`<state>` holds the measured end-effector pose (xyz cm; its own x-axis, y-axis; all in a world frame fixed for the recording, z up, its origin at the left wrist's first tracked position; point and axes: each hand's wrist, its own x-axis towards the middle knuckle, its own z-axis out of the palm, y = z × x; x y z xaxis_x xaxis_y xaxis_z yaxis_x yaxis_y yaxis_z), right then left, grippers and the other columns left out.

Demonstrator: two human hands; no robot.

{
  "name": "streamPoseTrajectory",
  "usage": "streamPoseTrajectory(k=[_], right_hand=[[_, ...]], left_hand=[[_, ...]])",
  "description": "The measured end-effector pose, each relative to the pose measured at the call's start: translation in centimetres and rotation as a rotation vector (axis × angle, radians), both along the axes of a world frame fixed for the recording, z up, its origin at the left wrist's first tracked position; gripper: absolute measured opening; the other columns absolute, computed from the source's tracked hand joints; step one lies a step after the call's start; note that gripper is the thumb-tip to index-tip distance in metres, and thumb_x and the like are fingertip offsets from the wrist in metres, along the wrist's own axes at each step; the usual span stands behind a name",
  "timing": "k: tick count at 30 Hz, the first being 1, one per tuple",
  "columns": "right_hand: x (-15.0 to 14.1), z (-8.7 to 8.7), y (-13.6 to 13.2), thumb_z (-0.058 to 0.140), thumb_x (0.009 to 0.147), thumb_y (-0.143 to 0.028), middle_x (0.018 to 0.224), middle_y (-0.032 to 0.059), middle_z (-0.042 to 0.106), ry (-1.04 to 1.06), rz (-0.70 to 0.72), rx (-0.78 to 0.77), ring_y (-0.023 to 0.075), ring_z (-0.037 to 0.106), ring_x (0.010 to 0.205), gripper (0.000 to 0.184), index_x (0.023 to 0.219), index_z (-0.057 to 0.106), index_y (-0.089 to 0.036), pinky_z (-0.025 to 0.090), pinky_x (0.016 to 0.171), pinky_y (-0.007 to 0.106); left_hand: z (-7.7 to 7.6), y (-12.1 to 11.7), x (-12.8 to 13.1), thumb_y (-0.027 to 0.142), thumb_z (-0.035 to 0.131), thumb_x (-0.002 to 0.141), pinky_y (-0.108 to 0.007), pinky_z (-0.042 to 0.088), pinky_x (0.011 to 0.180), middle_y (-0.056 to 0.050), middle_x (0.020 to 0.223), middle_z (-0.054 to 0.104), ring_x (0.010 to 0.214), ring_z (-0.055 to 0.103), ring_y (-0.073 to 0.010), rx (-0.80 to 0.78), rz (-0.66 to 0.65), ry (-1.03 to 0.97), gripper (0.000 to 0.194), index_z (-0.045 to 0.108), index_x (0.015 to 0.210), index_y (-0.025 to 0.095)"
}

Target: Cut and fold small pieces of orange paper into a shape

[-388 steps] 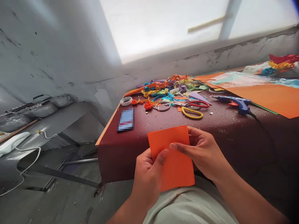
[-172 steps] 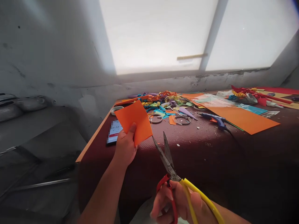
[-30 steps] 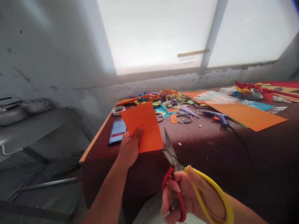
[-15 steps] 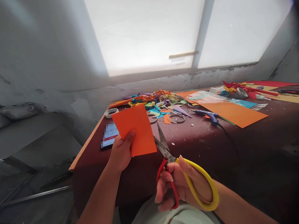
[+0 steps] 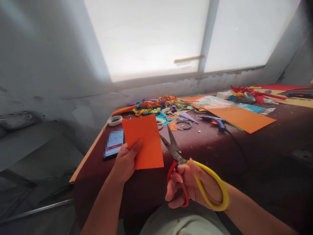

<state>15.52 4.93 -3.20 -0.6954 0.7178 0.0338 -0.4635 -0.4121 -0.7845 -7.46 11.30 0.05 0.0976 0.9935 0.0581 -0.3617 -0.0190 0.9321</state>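
An orange sheet of paper [image 5: 148, 143] is pinched by its left side in my left hand [image 5: 126, 161], thumb on the near face. My right hand [image 5: 190, 182] grips scissors [image 5: 176, 155] with one red and one yellow handle, fingers through the loops. The blades are spread apart and point up and left, their tips close to the paper's right edge. Whether a blade touches the paper I cannot tell. Behind the sheet lies a phone [image 5: 114, 143] with its screen lit.
A roll of white tape [image 5: 114, 120] stands at the table's left edge. Colourful paper scraps [image 5: 161, 107] are heaped at the back. Right of them lie a blue glue gun [image 5: 216, 122] with a cord, a large orange sheet [image 5: 246, 119] and red paper pieces [image 5: 241, 91]. The table [image 5: 195, 147] is dark red.
The scissors have shifted slightly up and right relative to the paper, blades still apart. The orange paper has been turned a little more upright and sits slightly lower. The view has shifted a little.
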Motion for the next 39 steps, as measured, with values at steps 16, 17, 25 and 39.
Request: streamPoseTrajectory(k=[16, 17, 25, 39], right_hand=[[0.4, 0.4, 1.5, 0.053, 0.087, -0.083, 0.087, 0.0133, 0.075, 0.056, 0.027, -0.041, 0.0212, 0.074, 0.081, 0.066, 0.080, 0.056, -0.017, 0.062, 0.078, 0.036], [0.6, 0.5, 1.7, 0.053, 0.088, -0.082, 0.088, 0.0137, 0.075, 0.055, 0.017, -0.041, 0.0215, 0.074, 0.083, 0.066, 0.080, 0.057, -0.017, 0.063, 0.080, 0.037], [1.1, 1.0, 2.5, 0.053, 0.088, -0.081, 0.085, 0.0119, 0.073, 0.047, -0.010, -0.018, 0.0217, 0.073, 0.081, 0.065, 0.081, 0.058, -0.017, 0.062, 0.077, 0.036], [5.0, 6.2, 8.6, 0.067, 0.077, -0.071, 0.084, 0.0135, 0.074, -1.517, -0.657, 0.740, 0.0338, 0.069, 0.085, 0.051, 0.081, 0.065, -0.020, 0.049, 0.072, 0.039]], left_hand=[[0.7, -0.3, -0.5, 0.033, 0.089, 0.076, -0.027, 0.061, 0.060, -0.011, 0.089, 0.081, 0.072, 0.077, -0.0236, -0.139, -0.167, 0.082, 0.030, 0.078, 0.096, 0.012], [0.7, -0.3, -0.5, 0.033, 0.089, 0.076, -0.026, 0.061, 0.061, -0.010, 0.089, 0.081, 0.071, 0.077, -0.0224, -0.153, -0.161, 0.083, 0.029, 0.078, 0.095, 0.013], [1.2, -0.6, -0.4, 0.036, 0.086, 0.079, -0.028, 0.062, 0.065, -0.010, 0.087, 0.081, 0.071, 0.077, -0.0225, -0.145, -0.259, 0.142, 0.033, 0.079, 0.101, 0.013], [1.0, 0.4, -0.2, 0.035, 0.093, 0.069, -0.028, 0.064, 0.070, -0.008, 0.099, 0.082, 0.081, 0.077, -0.0227, -0.076, -0.045, 0.100, 0.037, 0.080, 0.098, 0.016]])
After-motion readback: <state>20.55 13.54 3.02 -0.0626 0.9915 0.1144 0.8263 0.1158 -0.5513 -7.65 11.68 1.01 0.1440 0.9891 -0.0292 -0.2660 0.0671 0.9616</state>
